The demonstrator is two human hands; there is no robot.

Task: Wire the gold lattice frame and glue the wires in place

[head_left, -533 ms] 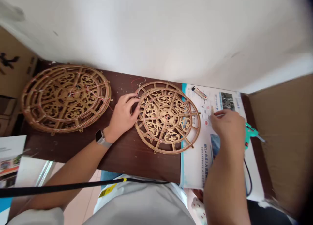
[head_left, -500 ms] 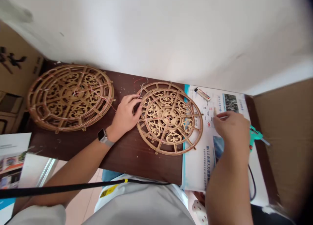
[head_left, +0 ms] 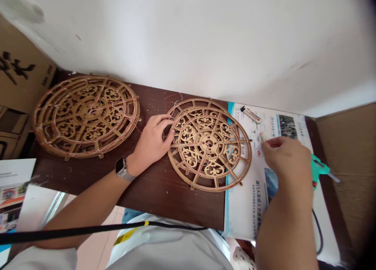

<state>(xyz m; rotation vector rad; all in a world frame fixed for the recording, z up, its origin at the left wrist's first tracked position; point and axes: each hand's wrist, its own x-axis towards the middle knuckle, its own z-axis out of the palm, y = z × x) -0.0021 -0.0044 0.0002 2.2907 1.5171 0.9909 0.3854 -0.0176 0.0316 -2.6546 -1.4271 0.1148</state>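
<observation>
My left hand (head_left: 155, 139), with a watch (head_left: 121, 167) on its wrist, has its fingers curled on the left rim of a round openwork wooden panel (head_left: 209, 143). Thin red and white wires (head_left: 176, 104) rise beside its fingertips and run along the panel. My right hand (head_left: 283, 152) is over the printed sheet (head_left: 239, 211), right of the panel, its thumb and forefinger pinched. Whatever is between those fingertips is too small to make out. A green glue gun (head_left: 320, 168) lies just beyond that hand, partly hidden by it.
Several similar wooden panels (head_left: 88, 113) lie stacked at the left. A small narrow tube or lighter (head_left: 251, 115) rests near the wall. Cardboard boxes stand at the left (head_left: 23, 90) and right (head_left: 349, 152). A black cable (head_left: 102, 231) crosses in front of my body.
The view has shifted slightly, moving most things rightward in the picture. My left hand stays on the panel's rim, and my right hand remains pinched over the sheet.
</observation>
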